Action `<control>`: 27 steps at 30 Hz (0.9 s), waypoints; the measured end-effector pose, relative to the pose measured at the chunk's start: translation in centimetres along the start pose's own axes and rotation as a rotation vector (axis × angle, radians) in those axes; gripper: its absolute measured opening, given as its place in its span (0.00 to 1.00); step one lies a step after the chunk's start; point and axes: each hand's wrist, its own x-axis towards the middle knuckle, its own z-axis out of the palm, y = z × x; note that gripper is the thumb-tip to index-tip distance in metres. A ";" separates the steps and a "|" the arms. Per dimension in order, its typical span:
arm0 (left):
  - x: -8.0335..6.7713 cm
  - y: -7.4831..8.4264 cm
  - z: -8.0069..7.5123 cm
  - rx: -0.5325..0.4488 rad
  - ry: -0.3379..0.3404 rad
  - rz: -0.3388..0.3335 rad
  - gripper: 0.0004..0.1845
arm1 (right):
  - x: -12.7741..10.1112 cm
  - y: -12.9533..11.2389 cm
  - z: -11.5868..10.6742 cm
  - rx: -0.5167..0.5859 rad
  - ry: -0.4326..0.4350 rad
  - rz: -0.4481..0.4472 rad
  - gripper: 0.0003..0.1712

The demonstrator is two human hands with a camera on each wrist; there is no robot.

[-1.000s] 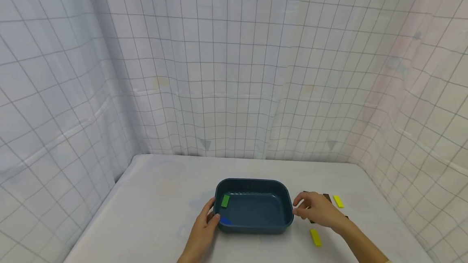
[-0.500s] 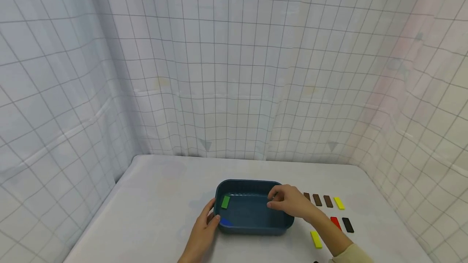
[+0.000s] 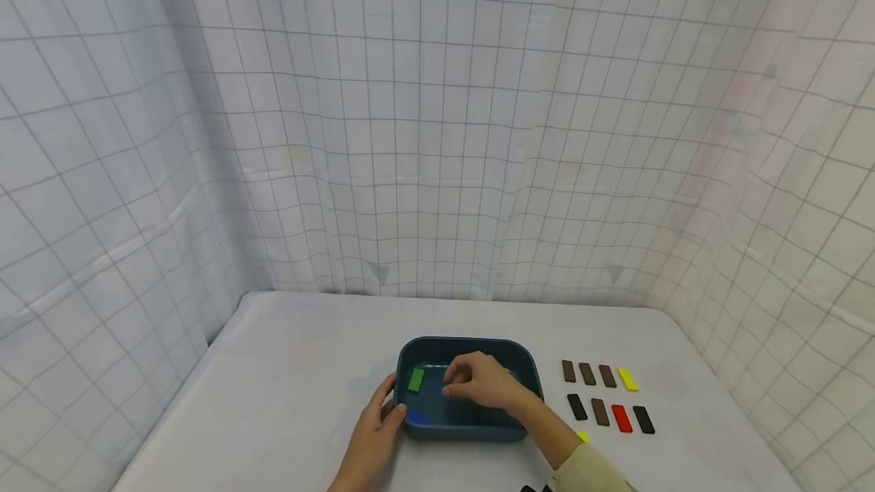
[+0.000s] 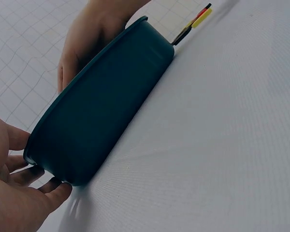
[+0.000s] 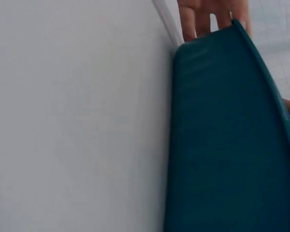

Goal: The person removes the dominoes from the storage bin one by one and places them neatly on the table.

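Note:
A dark teal tray [image 3: 466, 342] sits at the middle of the white table. My left hand [image 3: 378, 420] grips its left end, thumb on the rim and fingers along the outer wall [image 4: 48, 189]. My right hand [image 3: 473, 383] hovers inside the tray with its fingers curled downward. What it may be pinching is hidden. A green piece [image 3: 415, 380] and a blue piece [image 3: 417, 417] lie at the tray's left end. In the left wrist view the right hand [image 4: 87, 43] shows above the tray's wall [image 4: 101, 111]. The right wrist view shows only the tray's outside [image 5: 222, 135].
Right of the tray lie two rows of small flat pieces: three brown [image 3: 587, 373] and a yellow [image 3: 627, 379] behind, then black [image 3: 576, 406], brown, red [image 3: 620, 417] and black. Another yellow piece [image 3: 583, 436] peeks from behind my right forearm. Gridded curtains close in the table [image 3: 294, 370].
My right hand has moved left from the pieces beside the tray to over the tray's inside, uncovering the rows of pieces. The left hand has stayed on the tray's end.

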 end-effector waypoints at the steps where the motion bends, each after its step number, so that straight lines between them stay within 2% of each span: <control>1: 0.0 0.0 0.0 -0.001 0.000 0.000 0.31 | 0.3 0.0 0.4 0.003 -0.003 0.001 0.12; 6: -0.1 0.0 0.0 -0.011 -0.015 0.007 0.31 | 1.9 -0.1 2.4 -0.003 -0.025 0.003 0.08; 10: -0.2 0.0 -0.1 -0.029 -0.034 0.007 0.31 | 3.0 -0.3 3.6 -0.032 -0.066 -0.039 0.09; 16: -0.3 -0.2 -0.3 -0.020 -0.027 0.004 0.31 | 3.7 -0.8 4.8 -0.262 -0.117 -0.132 0.13; 18: -0.3 -0.1 -0.3 -0.018 -0.017 -0.001 0.31 | 3.7 -0.9 4.9 -0.299 -0.120 -0.138 0.14; 21: -0.2 0.0 -0.3 -0.028 -0.014 0.001 0.31 | 3.7 -0.9 4.8 -0.302 -0.121 -0.139 0.14; 27: -0.4 -0.2 -0.1 -0.042 -0.030 0.005 0.31 | 3.5 -0.7 4.6 -0.218 -0.140 -0.123 0.11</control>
